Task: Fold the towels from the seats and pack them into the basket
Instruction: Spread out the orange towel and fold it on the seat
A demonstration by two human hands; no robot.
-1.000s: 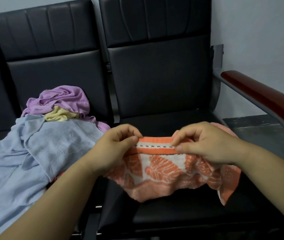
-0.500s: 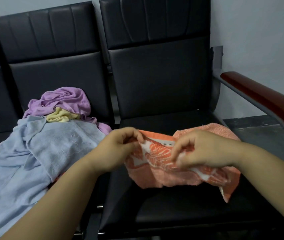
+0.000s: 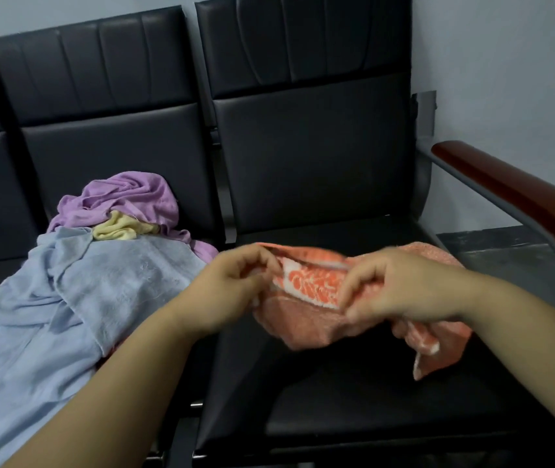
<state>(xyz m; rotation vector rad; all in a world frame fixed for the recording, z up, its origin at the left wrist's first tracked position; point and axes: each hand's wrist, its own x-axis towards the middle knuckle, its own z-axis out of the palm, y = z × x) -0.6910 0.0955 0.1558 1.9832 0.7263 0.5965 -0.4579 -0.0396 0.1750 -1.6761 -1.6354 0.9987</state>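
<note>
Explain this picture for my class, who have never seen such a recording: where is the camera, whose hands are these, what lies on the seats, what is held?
No machine here: a camera worn on a person's head looks down at their own hands. The left hand and right hand both pinch an orange patterned towel with curled fingers, above a black seat. On the next seat lies an unfolded pile: a pale blue towel, a purple towel behind it, a small yellow cloth between them. No basket shows.
</note>
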